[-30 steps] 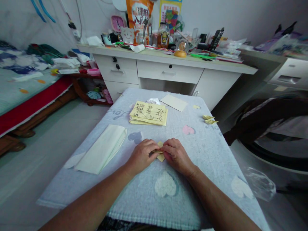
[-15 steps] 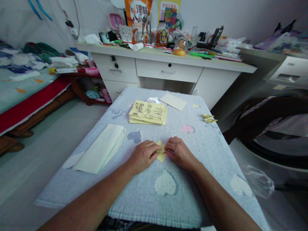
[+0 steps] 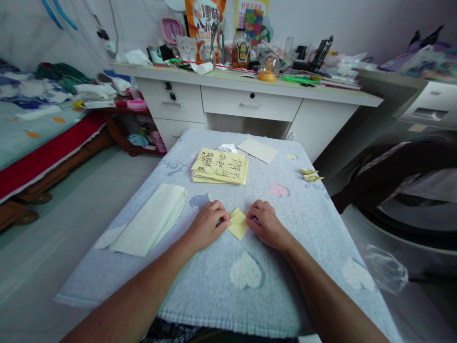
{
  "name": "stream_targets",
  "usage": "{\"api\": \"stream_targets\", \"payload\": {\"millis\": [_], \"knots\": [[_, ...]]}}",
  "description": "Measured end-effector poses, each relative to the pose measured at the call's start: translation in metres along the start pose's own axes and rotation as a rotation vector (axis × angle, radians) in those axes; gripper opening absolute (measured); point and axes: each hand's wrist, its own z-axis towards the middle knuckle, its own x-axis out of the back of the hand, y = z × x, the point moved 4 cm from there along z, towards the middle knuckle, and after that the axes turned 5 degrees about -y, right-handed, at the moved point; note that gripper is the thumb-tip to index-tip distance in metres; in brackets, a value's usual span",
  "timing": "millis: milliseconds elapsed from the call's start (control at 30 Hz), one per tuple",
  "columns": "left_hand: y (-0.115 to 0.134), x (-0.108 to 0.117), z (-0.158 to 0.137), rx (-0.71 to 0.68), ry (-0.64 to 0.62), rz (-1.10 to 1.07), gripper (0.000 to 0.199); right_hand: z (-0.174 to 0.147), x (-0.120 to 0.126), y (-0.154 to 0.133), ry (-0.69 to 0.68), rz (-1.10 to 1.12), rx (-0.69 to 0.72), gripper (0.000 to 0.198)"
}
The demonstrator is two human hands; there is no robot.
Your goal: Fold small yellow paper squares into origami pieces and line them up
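Note:
A small yellow folded paper point(image 3: 238, 225) lies diamond-shaped on the cloth between my hands. My left hand point(image 3: 210, 221) pinches its left corner between thumb and curled fingers. At the opposite corner, my right hand point(image 3: 264, 223) grips the paper the same way. Beyond them rests a stack of yellow paper sheets point(image 3: 219, 166) with black handwriting. Folded yellow paper pieces point(image 3: 312, 175) sit toward the table's right edge. To the left of my hands is a folded pale green paper sheet point(image 3: 150, 221).
A heart-patterned blue cloth point(image 3: 282, 290) covers the table. Near its far edge lie a white card point(image 3: 257, 150) and crumpled white tissue point(image 3: 227, 148). A cluttered white desk point(image 3: 250, 88) stands behind. On the right is a washing machine point(image 3: 428, 109), on the left a bed point(image 3: 39, 133).
My hands have moved slightly apart, toward the paper's side corners. More of the yellow folded paper shows between them, and it looks flatter.

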Motion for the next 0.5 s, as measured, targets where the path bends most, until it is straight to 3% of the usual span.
{"api": "stream_targets", "payload": {"millis": [500], "knots": [[0.0023, -0.0017, 0.0009, 0.041, 0.019, 0.148, 0.014, 0.0036, -0.0090, 0.0056, 0.058, -0.109, -0.124, 0.014]]}}
